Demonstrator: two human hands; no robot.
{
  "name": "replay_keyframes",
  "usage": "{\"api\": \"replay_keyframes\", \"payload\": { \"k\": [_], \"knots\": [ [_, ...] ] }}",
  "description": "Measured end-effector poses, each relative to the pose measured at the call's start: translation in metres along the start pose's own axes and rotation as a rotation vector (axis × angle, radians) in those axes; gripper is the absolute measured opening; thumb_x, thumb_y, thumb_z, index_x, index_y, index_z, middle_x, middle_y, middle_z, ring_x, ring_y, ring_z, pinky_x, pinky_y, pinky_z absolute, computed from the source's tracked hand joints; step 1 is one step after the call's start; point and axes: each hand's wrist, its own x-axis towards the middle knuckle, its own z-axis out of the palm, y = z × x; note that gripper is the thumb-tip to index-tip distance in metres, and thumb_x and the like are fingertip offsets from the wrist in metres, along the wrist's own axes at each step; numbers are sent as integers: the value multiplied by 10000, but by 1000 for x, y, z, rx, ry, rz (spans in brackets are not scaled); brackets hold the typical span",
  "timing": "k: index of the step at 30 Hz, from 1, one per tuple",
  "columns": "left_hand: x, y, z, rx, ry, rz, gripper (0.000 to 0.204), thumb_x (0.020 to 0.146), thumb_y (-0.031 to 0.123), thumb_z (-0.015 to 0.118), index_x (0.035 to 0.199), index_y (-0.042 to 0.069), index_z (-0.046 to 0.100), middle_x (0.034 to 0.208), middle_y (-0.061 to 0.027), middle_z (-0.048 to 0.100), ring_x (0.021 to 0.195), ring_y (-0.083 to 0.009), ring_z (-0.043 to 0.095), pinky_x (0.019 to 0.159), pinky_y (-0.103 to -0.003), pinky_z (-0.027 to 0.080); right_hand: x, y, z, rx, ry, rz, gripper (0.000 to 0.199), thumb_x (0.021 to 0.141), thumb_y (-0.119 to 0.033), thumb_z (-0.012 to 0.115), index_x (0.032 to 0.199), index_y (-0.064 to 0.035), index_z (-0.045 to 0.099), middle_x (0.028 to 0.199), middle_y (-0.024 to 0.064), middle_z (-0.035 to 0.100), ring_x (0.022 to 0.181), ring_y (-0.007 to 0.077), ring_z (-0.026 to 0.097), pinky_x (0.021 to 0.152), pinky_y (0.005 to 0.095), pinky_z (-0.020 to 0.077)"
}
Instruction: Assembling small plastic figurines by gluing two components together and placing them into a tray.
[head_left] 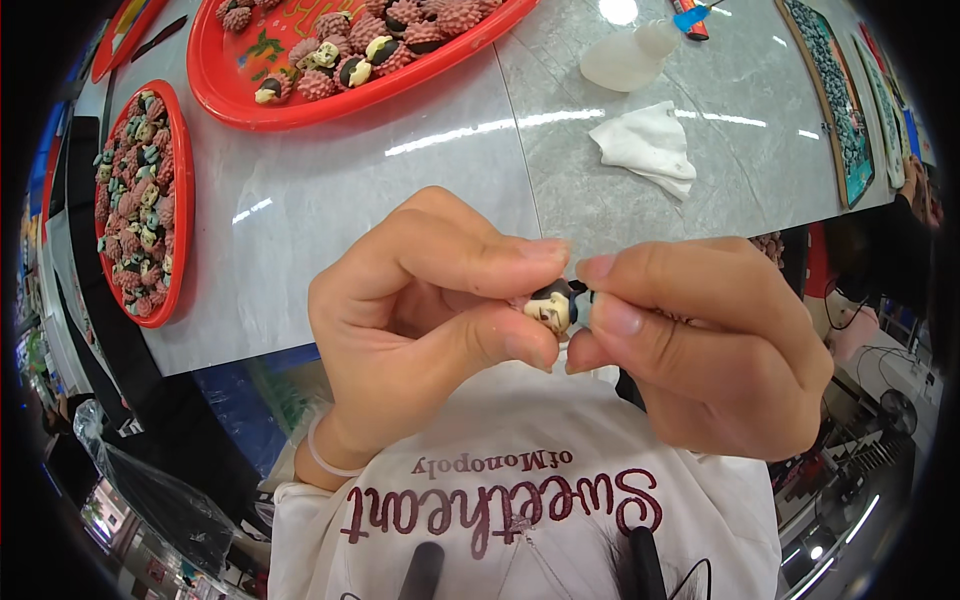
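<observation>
Small figurine (556,304) sits at frame centre, pinched between left hand (425,310) at its 9 o'clock and right hand (710,345) at its 3 o'clock, both held over the near table edge. Table (400,190) spans behind the hands, 10 to 2 o'clock. On it: large tray (215,85) at 11 o'clock with figurines in it; smaller tray (182,200) at 9–10 o'clock, near the table's left edge, also full of figurines. Crumpled cloth (648,147) at 1 o'clock, on the table; a squat bottle (628,58) just behind it. Long flat panel (835,100) at 2 o'clock, along the table's right edge.
</observation>
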Motion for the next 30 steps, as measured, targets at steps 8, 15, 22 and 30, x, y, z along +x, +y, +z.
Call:
{"api": "replay_keyframes", "payload": {
  "k": [8, 15, 22, 30],
  "knots": [
    [0, 1, -1, 136, 34, 82, 337, 636, 230, 729, 820, 7, 557, 770, -86, 536, 692, -129, 565, 693, -245, 482, -1, 6, 4, 13, 24, -18, 252, 581, 152, 650, 787, 63, 536, 804, 195, 548, 614, 187, 581, 456, 216, 503],
    [0, 4, -2, 103, 54, 34, 327, 640, 212, 729, 825, 10, 551, 820, -102, 550, 696, -131, 557, 699, -253, 478, 2, 21, 2, 47, -79, -78, 284, 572, 0, 731, 796, 13, 555, 810, 163, 557, 632, 183, 577, 493, 224, 496],
    [-1, 1, -3, 98, 23, 61, 347, 645, 176, 725, 872, 9, 523, 881, -143, 557, 731, -165, 568, 692, -264, 473, -2, 13, -2, 74, -25, 84, 311, 591, -132, 741, 812, -8, 562, 776, 149, 555, 632, 177, 566, 556, 237, 473],
    [-1, -2, -4, 160, -36, 186, 313, 648, 127, 714, 849, 6, 507, 906, -152, 532, 780, -225, 591, 705, -306, 497, -5, 15, -1, 83, -52, 72, 298, 597, -32, 732, 834, 7, 555, 772, 152, 552, 645, 177, 570, 567, 247, 483]
  ]
}}
